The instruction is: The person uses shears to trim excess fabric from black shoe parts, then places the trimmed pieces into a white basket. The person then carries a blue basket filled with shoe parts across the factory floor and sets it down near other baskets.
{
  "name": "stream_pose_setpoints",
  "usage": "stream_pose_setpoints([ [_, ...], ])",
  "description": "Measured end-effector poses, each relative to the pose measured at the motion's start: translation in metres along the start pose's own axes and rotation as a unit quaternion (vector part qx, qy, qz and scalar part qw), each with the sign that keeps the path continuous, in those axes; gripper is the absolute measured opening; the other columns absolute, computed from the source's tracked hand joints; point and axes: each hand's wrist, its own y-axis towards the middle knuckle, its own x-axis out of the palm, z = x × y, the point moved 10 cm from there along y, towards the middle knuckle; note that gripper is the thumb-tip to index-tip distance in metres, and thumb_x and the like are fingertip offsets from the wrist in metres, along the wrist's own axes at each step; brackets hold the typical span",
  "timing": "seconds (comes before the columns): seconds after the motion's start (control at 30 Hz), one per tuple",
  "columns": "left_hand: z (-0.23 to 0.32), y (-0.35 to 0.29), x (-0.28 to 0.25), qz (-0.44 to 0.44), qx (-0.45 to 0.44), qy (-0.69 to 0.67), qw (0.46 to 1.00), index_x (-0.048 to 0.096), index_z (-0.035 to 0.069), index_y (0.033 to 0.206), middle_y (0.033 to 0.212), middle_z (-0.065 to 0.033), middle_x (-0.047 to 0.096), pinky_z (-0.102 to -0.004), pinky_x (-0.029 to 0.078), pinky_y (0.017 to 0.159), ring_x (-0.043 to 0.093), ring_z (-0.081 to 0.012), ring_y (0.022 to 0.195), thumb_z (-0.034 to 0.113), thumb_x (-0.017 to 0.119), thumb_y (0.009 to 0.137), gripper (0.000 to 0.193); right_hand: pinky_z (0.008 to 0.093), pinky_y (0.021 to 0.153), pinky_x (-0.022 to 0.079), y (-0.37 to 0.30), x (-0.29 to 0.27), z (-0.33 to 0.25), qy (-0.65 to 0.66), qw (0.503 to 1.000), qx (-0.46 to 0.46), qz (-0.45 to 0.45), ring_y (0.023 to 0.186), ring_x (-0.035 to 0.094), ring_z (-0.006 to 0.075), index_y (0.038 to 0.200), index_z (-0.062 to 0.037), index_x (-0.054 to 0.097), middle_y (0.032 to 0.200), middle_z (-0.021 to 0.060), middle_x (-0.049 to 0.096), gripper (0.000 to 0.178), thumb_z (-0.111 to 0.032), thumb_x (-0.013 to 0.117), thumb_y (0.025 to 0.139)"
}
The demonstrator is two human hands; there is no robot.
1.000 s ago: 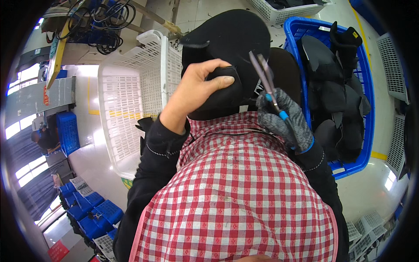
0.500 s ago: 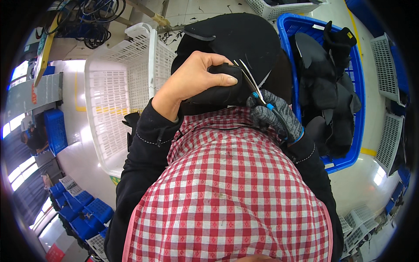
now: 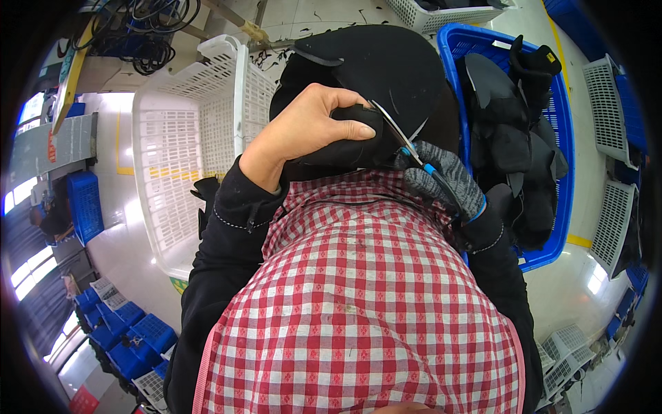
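Observation:
My bare left hand (image 3: 307,127) pinches a folded black fabric piece (image 3: 338,153) between thumb and fingers, above my lap. On my right hand (image 3: 447,181) is a grey-and-black knit glove, its fingers wrapped round the handles of scissors (image 3: 393,125) with light blue parts. The blades lie almost together along the right edge of the fabric piece, their tips close to my left fingertips. Whether they bite into the material I cannot tell. Beneath both hands spreads a large, rounded black piece (image 3: 393,58), with a pale pointed sliver on its right side.
To the right stands a blue basket (image 3: 567,207) holding several black shaped pieces. A white plastic basket (image 3: 169,131) is on the left. Dark scraps litter the floor at the far side, below a table with black cables (image 3: 155,55). More blue and white baskets line both sides.
The scissor blades, spread apart before, have come together beside the fabric piece. My right hand has shifted slightly to the right; my left keeps its hold.

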Motion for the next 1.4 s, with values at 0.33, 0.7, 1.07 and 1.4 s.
stream_pose_setpoints([
  [0.33, 0.031, -0.033, 0.005, 0.124, 0.054, 0.060, 0.989, 0.060, 0.001, 0.112, 0.104, -0.0088, 0.064, -0.0310, 0.046, 0.094, 0.061, -0.0170, 0.105, 0.006, 0.070, 0.086, 0.029, 0.0333, 0.088, 0.053, -0.003, -0.014, -0.009, -0.107, 0.993, 0.014, -0.056, 0.098, 0.068, 0.0198, 0.120, -0.0060, 0.067, 0.104, 0.0092, 0.071, 0.041, -0.030, 0.077, 0.088],
  [0.7, 0.025, -0.029, 0.001, 0.196, 0.115, 0.017, 0.974, 0.061, 0.005, 0.102, 0.095, -0.0002, 0.061, -0.0284, 0.047, 0.092, 0.062, -0.0123, 0.094, 0.002, 0.074, 0.082, 0.024, 0.0345, 0.085, 0.054, 0.007, -0.037, -0.017, -0.156, 0.979, 0.022, -0.131, 0.093, 0.070, 0.0206, 0.118, -0.0056, 0.066, 0.102, 0.0089, 0.073, 0.040, -0.033, 0.074, 0.090],
  [1.07, 0.026, -0.016, -0.002, 0.193, 0.154, -0.008, 0.969, 0.065, 0.003, 0.080, 0.087, -0.0017, 0.061, -0.0269, 0.048, 0.080, 0.059, -0.0112, 0.085, -0.006, 0.075, 0.077, 0.014, 0.0350, 0.078, 0.054, 0.022, -0.056, -0.026, -0.211, 0.961, -0.083, -0.159, 0.084, 0.068, 0.0234, 0.115, -0.0043, 0.064, 0.094, 0.0098, 0.071, 0.044, -0.037, 0.076, 0.088],
  [1.4, 0.030, -0.010, 0.001, 0.196, 0.175, -0.003, 0.965, 0.065, 0.004, 0.077, 0.087, -0.0010, 0.058, -0.0253, 0.047, 0.076, 0.057, -0.0100, 0.081, -0.008, 0.077, 0.074, 0.017, 0.0356, 0.082, 0.058, 0.024, -0.087, -0.042, -0.351, 0.924, -0.119, -0.091, 0.090, 0.072, 0.0286, 0.120, 0.0029, 0.065, 0.101, 0.0192, 0.072, 0.053, -0.032, 0.080, 0.083],
])
